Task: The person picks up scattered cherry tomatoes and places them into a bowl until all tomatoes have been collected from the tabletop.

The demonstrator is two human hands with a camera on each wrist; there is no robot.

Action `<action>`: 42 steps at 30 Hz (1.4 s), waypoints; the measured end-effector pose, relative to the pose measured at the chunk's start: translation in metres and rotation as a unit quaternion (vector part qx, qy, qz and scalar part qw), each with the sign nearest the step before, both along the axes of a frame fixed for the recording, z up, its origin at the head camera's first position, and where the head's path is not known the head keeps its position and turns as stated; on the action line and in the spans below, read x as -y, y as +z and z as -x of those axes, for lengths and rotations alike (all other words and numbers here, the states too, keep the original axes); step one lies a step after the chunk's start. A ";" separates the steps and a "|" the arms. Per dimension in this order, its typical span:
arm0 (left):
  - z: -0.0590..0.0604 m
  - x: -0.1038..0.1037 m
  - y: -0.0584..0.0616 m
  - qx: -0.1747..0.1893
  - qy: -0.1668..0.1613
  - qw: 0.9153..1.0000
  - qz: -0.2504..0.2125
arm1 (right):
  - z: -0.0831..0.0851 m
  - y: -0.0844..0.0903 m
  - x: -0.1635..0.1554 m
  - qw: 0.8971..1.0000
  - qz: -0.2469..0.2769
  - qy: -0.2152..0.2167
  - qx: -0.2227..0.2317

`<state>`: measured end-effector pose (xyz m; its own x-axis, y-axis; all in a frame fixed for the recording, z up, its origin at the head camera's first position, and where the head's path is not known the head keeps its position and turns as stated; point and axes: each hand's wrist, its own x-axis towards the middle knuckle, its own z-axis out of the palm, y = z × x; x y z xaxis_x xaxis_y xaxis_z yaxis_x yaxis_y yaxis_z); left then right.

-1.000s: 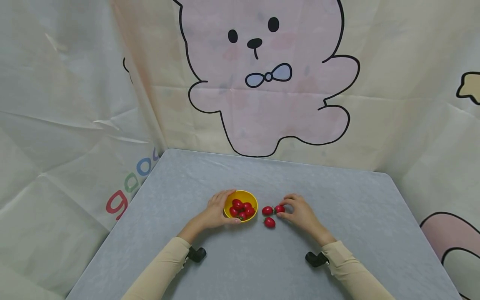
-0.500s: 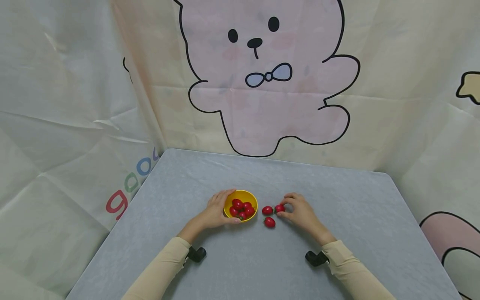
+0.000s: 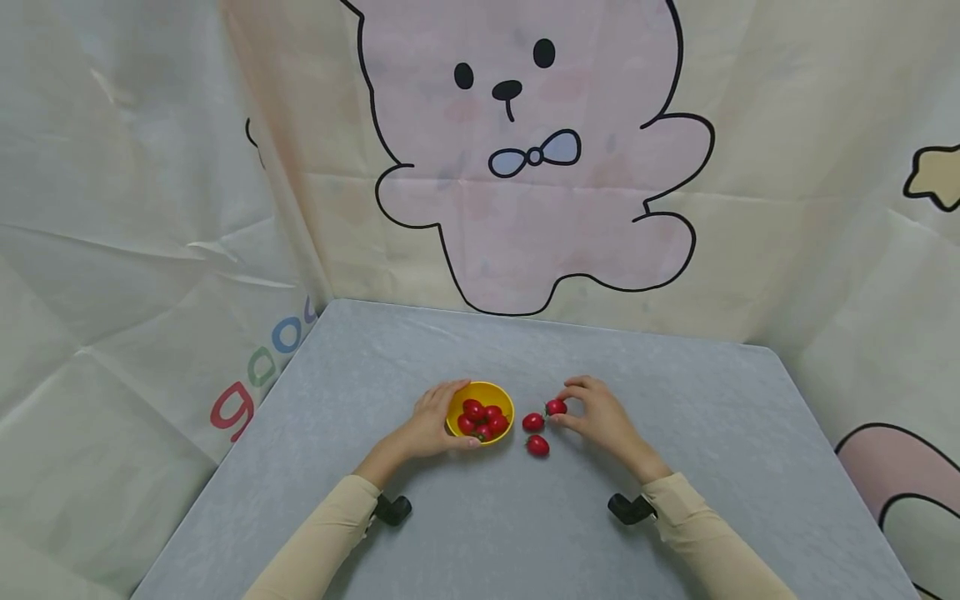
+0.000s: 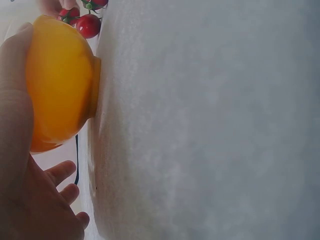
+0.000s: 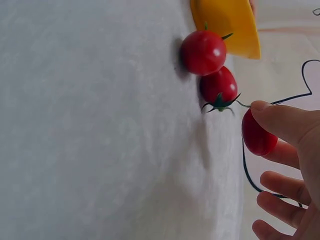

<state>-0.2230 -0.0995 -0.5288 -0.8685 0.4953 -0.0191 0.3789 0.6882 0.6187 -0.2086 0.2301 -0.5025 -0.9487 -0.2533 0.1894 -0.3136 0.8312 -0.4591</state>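
The left hand [image 3: 431, 423] holds the yellow bowl [image 3: 481, 412] of tomatoes; the right hand [image 3: 600, 419] pinches one tomato [image 3: 556, 407] above the grey table [image 3: 525, 525].
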 end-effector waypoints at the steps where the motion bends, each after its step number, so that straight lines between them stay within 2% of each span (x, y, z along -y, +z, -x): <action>1: 0.000 0.000 0.000 0.000 0.000 1.000 0.000 | 0.001 0.001 0.001 1.000 0.002 0.003 -0.002; 14: -0.001 0.001 0.000 -0.011 0.001 1.000 -0.011 | 0.010 0.017 0.029 1.000 0.012 0.014 0.002; 22: 0.001 0.001 -0.002 -0.001 0.008 1.000 -0.001 | 0.016 0.025 0.051 1.000 0.010 0.023 0.008; 42: 0.001 0.001 -0.002 -0.004 0.001 1.000 0.001 | 0.028 0.031 0.094 0.999 0.017 0.045 0.016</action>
